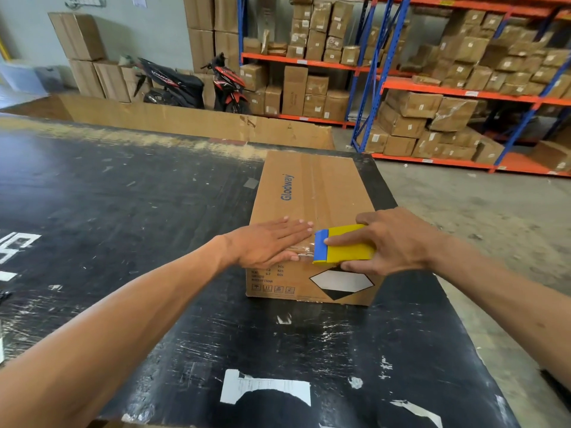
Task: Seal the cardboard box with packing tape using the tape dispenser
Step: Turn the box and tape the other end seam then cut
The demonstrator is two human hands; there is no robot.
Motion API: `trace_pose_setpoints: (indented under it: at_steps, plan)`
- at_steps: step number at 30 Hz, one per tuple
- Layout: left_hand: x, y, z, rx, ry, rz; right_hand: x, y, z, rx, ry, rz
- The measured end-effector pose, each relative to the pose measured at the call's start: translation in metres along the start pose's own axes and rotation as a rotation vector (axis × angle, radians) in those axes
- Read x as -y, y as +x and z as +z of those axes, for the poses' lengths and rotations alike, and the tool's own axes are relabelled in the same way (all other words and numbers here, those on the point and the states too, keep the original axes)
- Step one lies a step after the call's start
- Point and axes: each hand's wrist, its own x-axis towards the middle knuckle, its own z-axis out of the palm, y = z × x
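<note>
A long brown cardboard box (pixel 312 193) with blue "Glodway" lettering lies on the black table (pixel 129 211), its near end towards me. Clear tape runs along its top seam. My right hand (pixel 398 239) grips a yellow and blue tape dispenser (pixel 343 245) pressed against the box's near top edge. A short stretch of shiny clear tape (pixel 304 251) spans from the dispenser's blue end to my left hand (pixel 268 242). That hand lies flat, fingers together, on the box top and presses the tape down.
The scratched black table ends just right of the box, with concrete floor (pixel 482 217) beyond. A large flattened cardboard sheet (pixel 191 118) stands along the table's far edge. Two parked motorbikes (pixel 197 84) and blue-orange shelving (pixel 432 84) packed with cartons fill the background.
</note>
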Motion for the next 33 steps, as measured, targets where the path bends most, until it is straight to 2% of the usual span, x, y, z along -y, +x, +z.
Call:
trace_pose_setpoints:
  at_steps: [5, 11, 14, 18, 22, 33]
  plan:
    - [0.002, 0.001, 0.0, 0.0, -0.001, 0.006, -0.026, -0.029, 0.011, -0.014, 0.003, -0.007]
    - [-0.002, 0.004, -0.006, -0.005, -0.035, -0.017, -0.02, -0.023, 0.012, 0.052, -0.101, -0.055]
    - [-0.013, 0.021, -0.019, -0.048, 0.018, -0.043, -0.018, -0.025, 0.012, 0.088, -0.113, -0.027]
    - [-0.025, 0.037, -0.006, 0.002, 0.015, -0.107, -0.018, -0.023, 0.014, -0.009, -0.12, -0.02]
    - [-0.019, 0.039, 0.001, 0.065, -0.006, -0.091, -0.018, -0.025, 0.021, -0.081, -0.077, -0.035]
    - [-0.014, 0.039, 0.004, 0.032, -0.021, -0.074, -0.047, -0.049, 0.028, -0.173, 0.023, -0.103]
